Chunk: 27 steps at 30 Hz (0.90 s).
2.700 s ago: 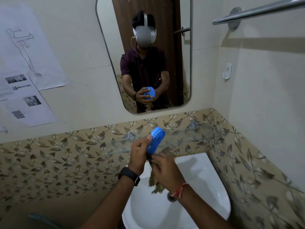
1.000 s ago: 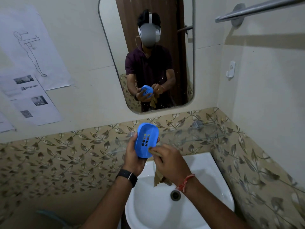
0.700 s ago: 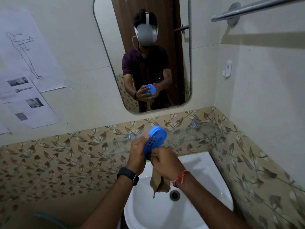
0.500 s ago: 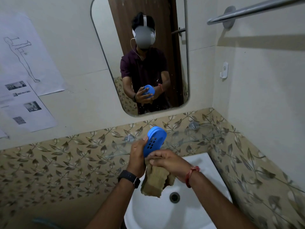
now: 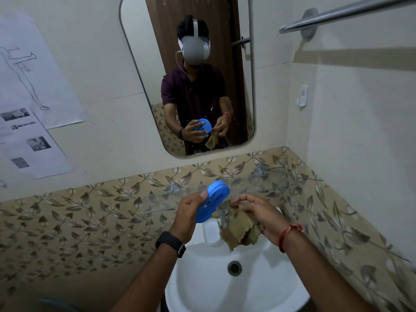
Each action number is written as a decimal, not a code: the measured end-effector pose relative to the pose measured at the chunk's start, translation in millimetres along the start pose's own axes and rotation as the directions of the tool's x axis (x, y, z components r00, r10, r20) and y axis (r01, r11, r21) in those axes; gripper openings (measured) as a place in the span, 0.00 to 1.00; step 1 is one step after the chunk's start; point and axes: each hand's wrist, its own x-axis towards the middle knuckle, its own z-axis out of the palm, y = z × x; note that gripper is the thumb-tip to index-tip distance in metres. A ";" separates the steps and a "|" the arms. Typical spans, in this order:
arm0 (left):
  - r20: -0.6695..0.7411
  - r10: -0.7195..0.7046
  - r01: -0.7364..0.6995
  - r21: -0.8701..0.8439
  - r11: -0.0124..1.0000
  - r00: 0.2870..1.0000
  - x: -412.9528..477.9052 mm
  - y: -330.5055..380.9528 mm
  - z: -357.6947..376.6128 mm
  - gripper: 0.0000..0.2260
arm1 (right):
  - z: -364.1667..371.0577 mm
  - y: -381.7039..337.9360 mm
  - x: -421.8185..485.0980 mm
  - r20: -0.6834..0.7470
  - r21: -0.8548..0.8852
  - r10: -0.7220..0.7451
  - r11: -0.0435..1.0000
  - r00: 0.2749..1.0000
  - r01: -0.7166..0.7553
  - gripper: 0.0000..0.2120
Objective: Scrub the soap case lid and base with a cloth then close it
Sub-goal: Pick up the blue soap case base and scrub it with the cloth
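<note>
Head camera view, looking down over a white sink (image 5: pixel 225 296) in a tiled bathroom corner. The left hand (image 5: pixel 189 212) grips a blue soap case (image 5: pixel 212 203) by its lower end, fingers curled round it. The case is tilted so the face with small holes turns toward the right hand (image 5: pixel 254 212). It is held in the air above the sink's back edge, just left of the tap (image 5: pixel 222 216). The right hand, near the case but apart from it, has its fingers bunched round a crumpled brown cloth (image 5: pixel 238 233), which hangs over the basin. Cloth and case are not touching.

This looks like a pause within scrubbing, with closing yet to come. To scrub well, the right hand should gather a firm pad of cloth under the fingertips. It should press that pad across the holed face and along the rim, while the left hand braces the case and turns it to expose each side. Keeping both over the basin means a slip lands in the sink.

Counted: one blue case piece, though whether it is lid, base or both together cannot be told. One cloth, two hands, one sink, one tap and one drain (image 5: pixel 234 267). On the walls, one mirror (image 5: pixel 146 52), one glass shelf (image 5: pixel 258 188), one towel bar (image 5: pixel 337 15), one wall hook (image 5: pixel 302 95) and at least two paper sheets (image 5: pixel 33 75).
</note>
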 end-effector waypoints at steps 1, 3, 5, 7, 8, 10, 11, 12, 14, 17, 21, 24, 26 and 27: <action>0.023 0.033 -0.035 0.080 0.996 0.999 -0.6 0.2 1.3 0.21 | -1.4 -1.4 1.6 0.018 0.079 0.029 0.996 0.999 -0.031 0.11; 0.121 0.120 -0.143 0.200 0.969 0.985 -3.2 1.9 1.8 0.13 | -3.4 -2.4 1.3 0.050 0.123 0.108 0.986 0.993 -0.114 0.21; 0.255 0.210 -0.289 0.332 0.898 0.944 -3.7 3.0 -3.4 0.11 | -3.1 -1.0 -1.7 0.118 0.098 0.156 0.981 0.981 -0.168 0.30; 0.385 0.278 -0.442 0.450 0.776 0.880 -4.9 5.0 -9.8 0.14 | -2.1 2.9 -4.8 0.179 0.165 0.160 0.968 0.971 -0.190 0.27; 0.417 0.306 -0.495 0.485 0.721 0.855 -6.8 7.5 -11.6 0.15 | -0.9 4.2 -7.2 0.203 0.230 0.165 0.950 0.965 -0.211 0.26; 0.426 0.431 -0.606 0.541 0.584 0.796 -9.6 10.8 -13.1 0.20 | 4.0 8.0 -10.5 0.246 0.363 0.187 0.892 0.951 -0.270 0.22; 0.414 0.507 -0.649 0.571 0.502 0.756 -10.9 10.7 -14.0 0.23 | 7.9 9.9 -12.0 0.259 0.422 0.197 0.857 0.946 -0.294 0.21; 0.375 0.569 -0.661 0.592 0.461 0.732 -11.7 8.7 -14.0 0.27 | 12.4 11.7 -13.5 0.269 0.476 0.202 0.822 0.942 -0.312 0.21; 0.154 0.588 -0.568 0.532 0.628 0.794 -14.6 1.9 -9.1 0.36 | 21.1 16.5 -14.8 0.284 0.557 0.191 0.765 0.940 -0.324 0.22; -0.149 0.157 -0.177 -0.137 0.975 0.976 -22.8 -3.6 16.0 0.45 | 36.8 23.2 -16.7 0.267 0.631 0.143 0.721 0.953 -0.285 0.22; -0.120 -0.093 0.025 -0.475 0.879 0.988 -24.7 -12.0 37.2 0.31 | 53.7 31.3 -16.9 0.188 0.540 0.147 0.811 0.971 -0.227 0.15; -0.102 -0.176 0.101 -0.506 0.857 0.979 -19.5 -7.3 32.2 0.29 | 51.4 36.0 -16.6 0.164 0.421 0.147 0.884 0.975 -0.204 0.15; -0.116 -0.226 0.128 -0.547 0.827 0.967 -16.4 -3.8 22.4 0.29 | 43.7 37.5 -13.5 0.055 0.323 0.171 0.929 0.984 -0.180 0.17; -0.126 -0.246 0.136 -0.557 0.819 0.961 -15.7 -3.1 17.2 0.29 | 38.8 36.5 -10.9 -0.029 0.262 0.174 0.952 0.984 -0.160 0.17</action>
